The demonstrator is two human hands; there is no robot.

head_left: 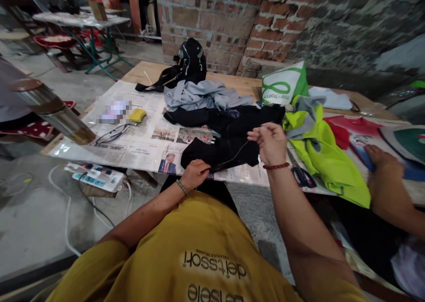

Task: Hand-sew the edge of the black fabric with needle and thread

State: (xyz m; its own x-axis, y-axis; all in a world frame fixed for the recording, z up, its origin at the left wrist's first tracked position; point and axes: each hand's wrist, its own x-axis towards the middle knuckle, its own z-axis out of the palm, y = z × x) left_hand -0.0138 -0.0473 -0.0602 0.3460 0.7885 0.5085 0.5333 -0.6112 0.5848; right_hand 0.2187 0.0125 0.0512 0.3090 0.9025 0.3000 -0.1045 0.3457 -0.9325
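A black garment [229,149] lies spread on the newspaper-covered table in front of me. My left hand [195,173], with a green bead bracelet at the wrist, pinches the garment's near edge. My right hand [270,140], wearing a reddish bracelet, is raised over the garment's right part with its fingertips pressed together. From those fingertips a pale thread [239,151] runs slack, down and left across the black cloth toward my left hand. Whether a needle is between the right fingers is too small to tell. Scissors [303,177] with dark handles lie right of my right wrist.
Grey cloth [209,94], a black bag [192,60] and a green-white bag [285,85] stand behind. A neon-yellow garment [328,151] lies right, beside another person's hand [383,160]. At left are a tumbler [55,111], glasses [113,133], yellow sponge [137,115] and power strip [98,177].
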